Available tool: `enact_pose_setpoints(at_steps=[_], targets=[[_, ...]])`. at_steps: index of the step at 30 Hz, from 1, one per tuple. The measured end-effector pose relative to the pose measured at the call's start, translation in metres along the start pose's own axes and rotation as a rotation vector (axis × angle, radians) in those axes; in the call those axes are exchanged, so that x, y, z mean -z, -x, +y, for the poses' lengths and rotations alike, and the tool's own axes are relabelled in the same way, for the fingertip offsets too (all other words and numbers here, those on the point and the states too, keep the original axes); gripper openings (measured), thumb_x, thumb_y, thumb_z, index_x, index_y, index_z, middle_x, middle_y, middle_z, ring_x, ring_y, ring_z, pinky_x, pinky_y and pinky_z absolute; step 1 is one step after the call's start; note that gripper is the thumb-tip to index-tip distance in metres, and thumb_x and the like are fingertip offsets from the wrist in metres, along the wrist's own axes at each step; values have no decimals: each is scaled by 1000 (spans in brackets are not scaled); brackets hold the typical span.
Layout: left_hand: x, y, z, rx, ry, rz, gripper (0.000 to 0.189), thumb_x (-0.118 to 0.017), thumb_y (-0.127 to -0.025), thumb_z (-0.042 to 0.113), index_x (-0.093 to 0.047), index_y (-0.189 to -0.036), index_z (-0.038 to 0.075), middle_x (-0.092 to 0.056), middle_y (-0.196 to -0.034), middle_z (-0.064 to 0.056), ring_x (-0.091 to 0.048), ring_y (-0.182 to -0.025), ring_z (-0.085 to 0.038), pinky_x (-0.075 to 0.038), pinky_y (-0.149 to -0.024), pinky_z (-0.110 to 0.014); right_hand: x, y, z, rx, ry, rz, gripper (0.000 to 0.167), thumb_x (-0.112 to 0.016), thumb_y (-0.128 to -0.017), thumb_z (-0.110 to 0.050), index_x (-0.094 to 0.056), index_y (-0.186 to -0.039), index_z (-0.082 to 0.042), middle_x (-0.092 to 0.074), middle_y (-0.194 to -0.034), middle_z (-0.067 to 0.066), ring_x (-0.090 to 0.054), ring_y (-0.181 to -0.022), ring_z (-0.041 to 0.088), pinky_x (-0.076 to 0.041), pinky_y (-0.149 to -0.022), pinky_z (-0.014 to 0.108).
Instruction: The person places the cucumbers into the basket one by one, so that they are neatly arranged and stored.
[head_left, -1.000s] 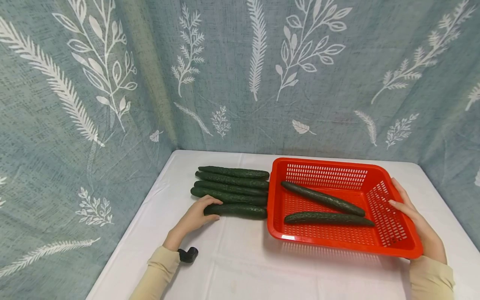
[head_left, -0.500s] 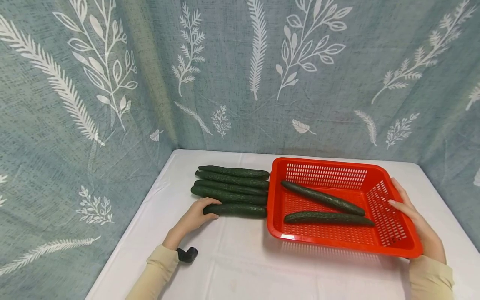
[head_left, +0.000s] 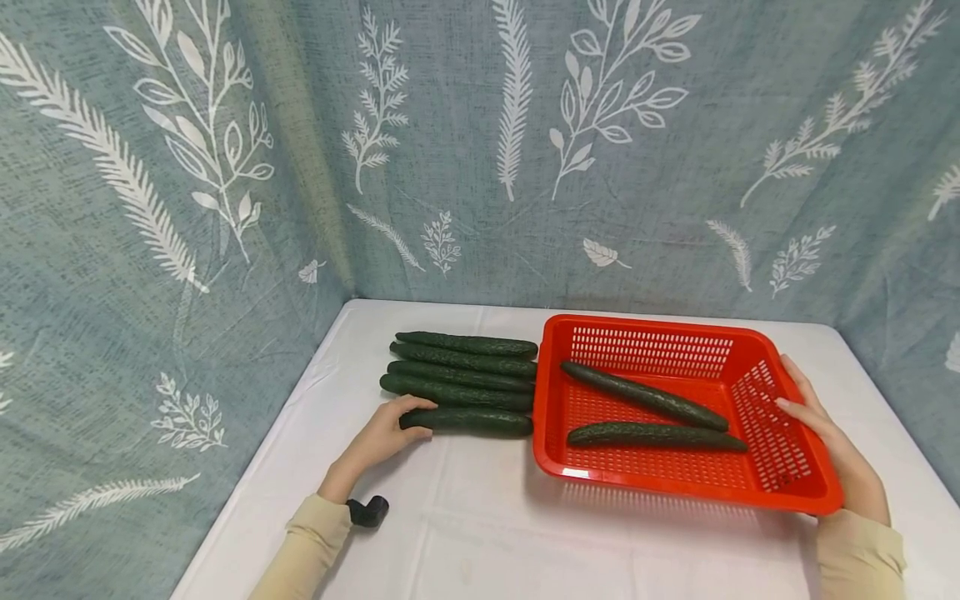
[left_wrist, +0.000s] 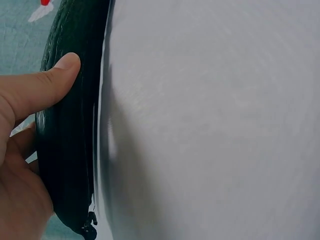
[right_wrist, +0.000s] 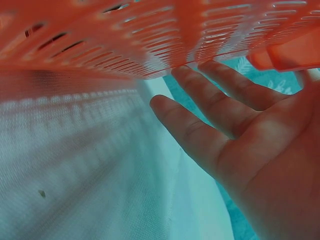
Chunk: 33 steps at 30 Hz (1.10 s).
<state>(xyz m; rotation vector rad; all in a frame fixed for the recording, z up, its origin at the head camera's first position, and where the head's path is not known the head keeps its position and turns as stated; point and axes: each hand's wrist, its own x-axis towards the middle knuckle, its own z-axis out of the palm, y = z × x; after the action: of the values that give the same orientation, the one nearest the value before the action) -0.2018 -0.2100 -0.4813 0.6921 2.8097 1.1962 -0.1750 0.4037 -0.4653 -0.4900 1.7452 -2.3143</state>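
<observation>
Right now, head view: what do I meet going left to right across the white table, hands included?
Beige fabric left sleeve → bare left hand → long dark-green cucumber it grips → red slotted plastic basket → bare right hand at the basket's right end.

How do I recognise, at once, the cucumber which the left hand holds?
On the white table, find the red basket. To its left, five cucumbers lie side by side. The wanted cucumber is nearest to the person, the only one in the left hand's grip.
</observation>
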Motion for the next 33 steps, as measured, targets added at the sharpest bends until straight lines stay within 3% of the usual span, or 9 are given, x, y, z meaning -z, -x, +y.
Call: enact_pose_setpoints(at_steps=[7,14,25,33], targets=[[9,2,3,25,10,22,40,-71,-81,14,-61,-119,8,-59,-123,-13,-43,-125,-38,-35,-103,-52,2,-1,0,1,32,-16,65,-21,-99,0,-4,-148,-39,-37,-129,-18,-56,-104,3,-53,-76,25],[18,1,13,11,13,32,40,-70,-82,11,-61,-121,9,-60,-119,-10,-53,-114,-31,-46,-91,-46,1,0,0,-18,34,-4,65,-21,-99,-1,-4,-148,-40,-37,-128,-17,-56,-103,3,-53,-75,26],[32,-5,26,-5,-7,50,42,-69,-83,12,-59,-123,6,-59,-121,-11,-53,-115,-32,-46,-92,-46,2,0,2,-3,28,-9,65,-20,-99,0,-1,-149,-37,-40,-129,-17,-56,-104,3,-53,-77,25],[38,-11,33,11,8,75,42,-68,-85,19,-58,-125,11,-57,-124,-10,-50,-119,-32,-45,-93,-47,0,0,1,7,44,-11,65,-20,-99,0,-2,-149,-37,-38,-129,-19,-55,-105,2,-52,-77,24]])
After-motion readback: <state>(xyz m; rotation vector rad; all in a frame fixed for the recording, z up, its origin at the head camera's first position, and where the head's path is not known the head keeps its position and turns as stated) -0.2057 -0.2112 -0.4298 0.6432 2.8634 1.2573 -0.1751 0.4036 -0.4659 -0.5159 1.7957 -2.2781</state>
